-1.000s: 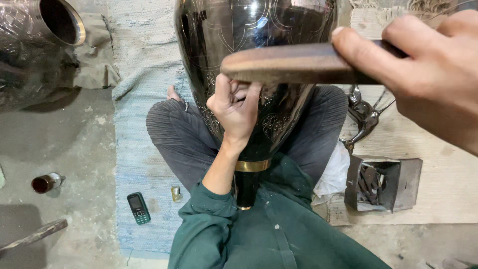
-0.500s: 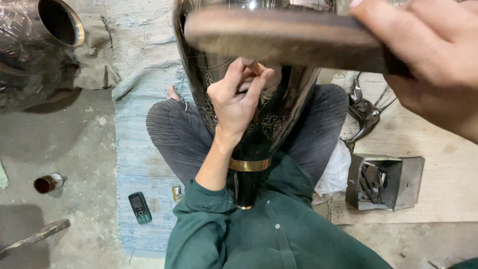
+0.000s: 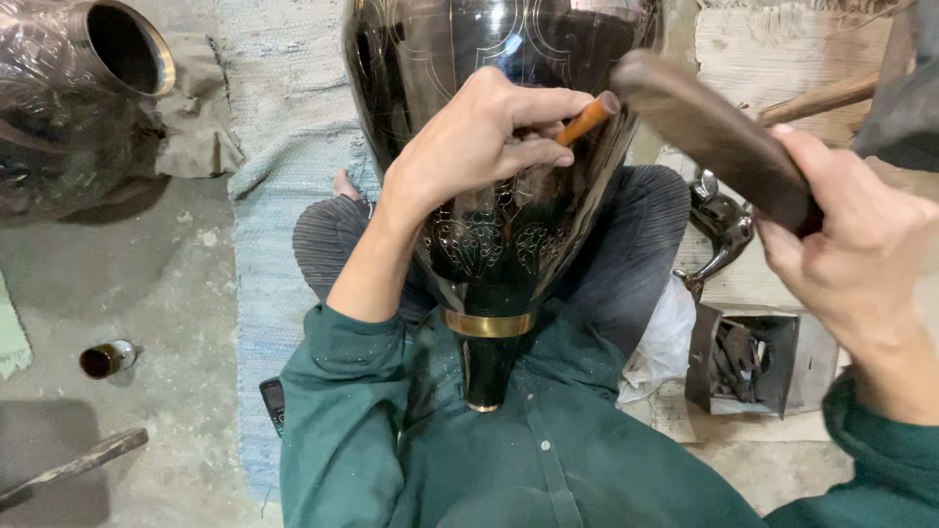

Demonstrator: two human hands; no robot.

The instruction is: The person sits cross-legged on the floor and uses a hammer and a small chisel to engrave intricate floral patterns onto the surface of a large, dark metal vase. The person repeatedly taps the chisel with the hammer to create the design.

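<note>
Head view: left hand [image 3: 469, 147], wrist bent, fingers curled, grip pinching an orange-handled chisel [image 3: 588, 118] against the dark engraved metal vase [image 3: 489, 235] lying across the lap. Right hand [image 3: 851, 254] raised beside it, grip wrapped tight around a dark wooden mallet [image 3: 714, 137], its end just beside the chisel's butt.

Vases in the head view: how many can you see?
2. One dark engraved vase rests in the lap under the left hand; a second vase lies top left, partly cut off.
</note>
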